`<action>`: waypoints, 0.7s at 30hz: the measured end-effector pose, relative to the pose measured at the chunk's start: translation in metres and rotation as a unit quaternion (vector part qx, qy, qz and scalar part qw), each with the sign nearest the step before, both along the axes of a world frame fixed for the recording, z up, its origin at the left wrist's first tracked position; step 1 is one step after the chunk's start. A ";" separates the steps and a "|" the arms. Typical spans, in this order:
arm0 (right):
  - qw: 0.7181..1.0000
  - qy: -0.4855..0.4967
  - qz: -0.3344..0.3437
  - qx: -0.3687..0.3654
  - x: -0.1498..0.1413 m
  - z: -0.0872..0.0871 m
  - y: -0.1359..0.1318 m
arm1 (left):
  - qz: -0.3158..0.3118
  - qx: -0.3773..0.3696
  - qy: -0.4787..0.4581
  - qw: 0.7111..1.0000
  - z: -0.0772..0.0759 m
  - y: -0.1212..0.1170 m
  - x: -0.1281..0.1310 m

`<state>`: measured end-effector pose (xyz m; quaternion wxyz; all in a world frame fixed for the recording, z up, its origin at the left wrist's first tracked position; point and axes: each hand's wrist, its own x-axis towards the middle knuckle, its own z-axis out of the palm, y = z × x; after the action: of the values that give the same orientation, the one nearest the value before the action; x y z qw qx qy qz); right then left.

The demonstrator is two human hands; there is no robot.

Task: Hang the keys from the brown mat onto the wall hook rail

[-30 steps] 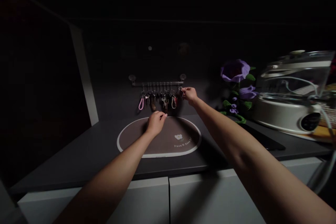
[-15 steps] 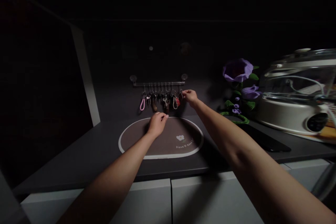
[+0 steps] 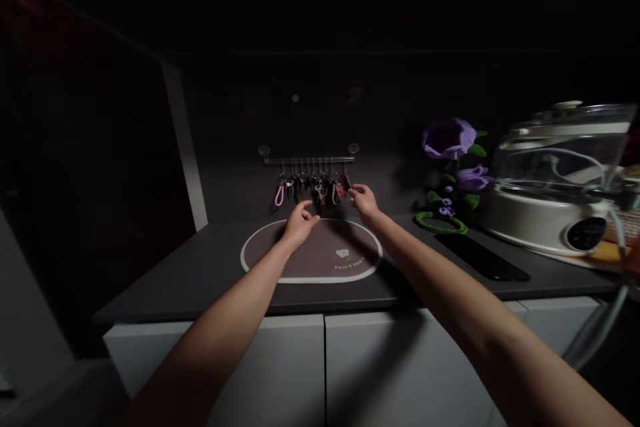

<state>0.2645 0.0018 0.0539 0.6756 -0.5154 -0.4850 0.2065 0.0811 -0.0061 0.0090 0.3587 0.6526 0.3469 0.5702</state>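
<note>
Right hand (image 3: 365, 203) stands at the right end of a wall-mounted metal key rail (image 3: 309, 161), its grip closed in a pinch on a small dark-red key fob (image 3: 345, 183). The fob sits at the fingertips, just beside the last hanging keys; dim light prevents confirming how firmly it is held, and whether its ring is on a hook cannot be told. Left hand (image 3: 301, 225) is raised just below the key bunch (image 3: 315, 191), over the top edge of an oval brown mat (image 3: 320, 261), with fingers loosely curled and grip released, holding nothing visible. Key bunch hangs in a tight row from the rail, with a pink loop strap (image 3: 279, 195) at its left end. Step in hand is assessed as work at the rail's right end, with the fob under the right hand's control. Any further handling calls for the fob's ring to be kept clear of the neighbouring keys. Mat lies on a dark tabletop (image 3: 165, 280) above white cabinet doors (image 3: 270, 367); artificial purple flowers (image 3: 449, 139) and an electric cooker with a glass lid (image 3: 530, 220) stand well to the right.
</note>
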 end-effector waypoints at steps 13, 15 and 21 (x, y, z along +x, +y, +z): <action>0.952 -0.165 0.239 0.097 -0.042 -0.027 -0.118 | -0.080 0.149 0.141 0.976 0.015 -0.085 -0.057; 0.953 -0.179 0.233 0.077 -0.041 -0.038 -0.124 | -0.076 0.140 0.155 0.975 0.002 -0.094 -0.065; 0.961 -0.175 0.210 0.052 -0.043 -0.050 -0.132 | -0.069 0.102 0.142 0.982 -0.014 -0.101 -0.071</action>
<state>0.2211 -0.1305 0.0041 0.5476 -0.3942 -0.7031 0.2244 0.0102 -0.1073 -0.0049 0.2756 0.7825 0.2885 0.4781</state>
